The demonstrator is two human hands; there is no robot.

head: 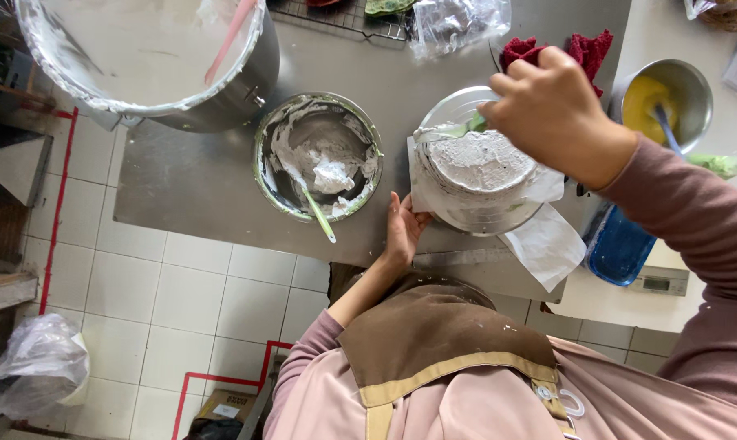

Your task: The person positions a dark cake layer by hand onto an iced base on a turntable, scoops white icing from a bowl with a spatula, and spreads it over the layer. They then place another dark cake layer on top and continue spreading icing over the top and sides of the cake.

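A round metal cake tin [476,175] lined with white paper and filled with pale grey batter stands near the steel table's front edge. My right hand [552,110] is closed on a green spatula [471,125] whose tip rests on the batter at the tin's far rim. My left hand [403,229] presses flat against the tin's left side, fingers apart. To the left, a metal mixing bowl [318,156] smeared with batter holds a second green spatula [319,213].
A large steel pot [152,61] with a pink handle stands at the back left. A small bowl of yellow mixture [662,102], a red cloth [548,47], a blue scale [629,257], a wire rack [344,18] and plastic wrap [458,24] surround the tin. Tiled floor lies below.
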